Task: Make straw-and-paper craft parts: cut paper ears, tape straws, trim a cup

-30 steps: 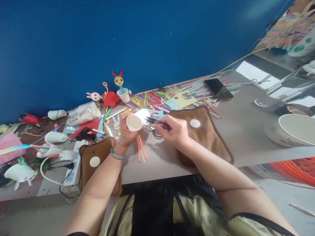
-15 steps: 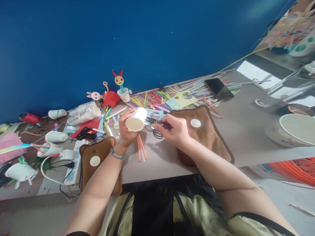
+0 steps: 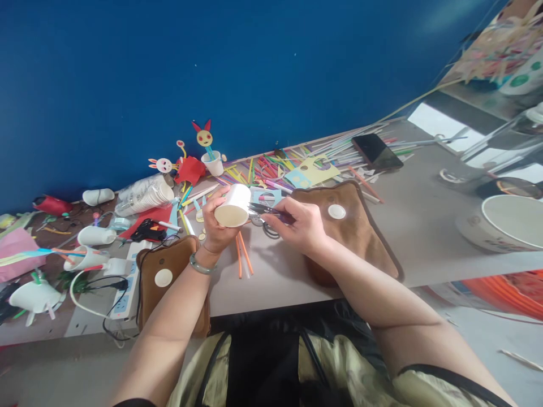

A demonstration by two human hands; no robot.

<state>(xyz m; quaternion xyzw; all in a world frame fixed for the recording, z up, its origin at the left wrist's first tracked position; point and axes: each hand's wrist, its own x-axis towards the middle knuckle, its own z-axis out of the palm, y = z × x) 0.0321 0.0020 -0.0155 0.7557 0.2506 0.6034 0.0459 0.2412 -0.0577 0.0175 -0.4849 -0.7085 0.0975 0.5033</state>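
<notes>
My left hand is wrapped round a white paper cup, tilted so that its round base faces me. My right hand grips dark-handled scissors; their narrow dark tips meet the right side of the cup. Whether the tips go through the cup wall I cannot tell. Just beneath, a black finger ring of another pair of scissors shows, partly hidden by my right hand. Orange straws lie on the table below the cup.
Brown padded pouches lie either side of my hands. A power strip, cables and stacked paper cups are at the left. Colourful straws and paper scraps spread along the wall; a phone lies back right. A white tub stands far right.
The cup and my left hand have shifted very slightly left. The right hand and scissors stay almost in place against the cup.
</notes>
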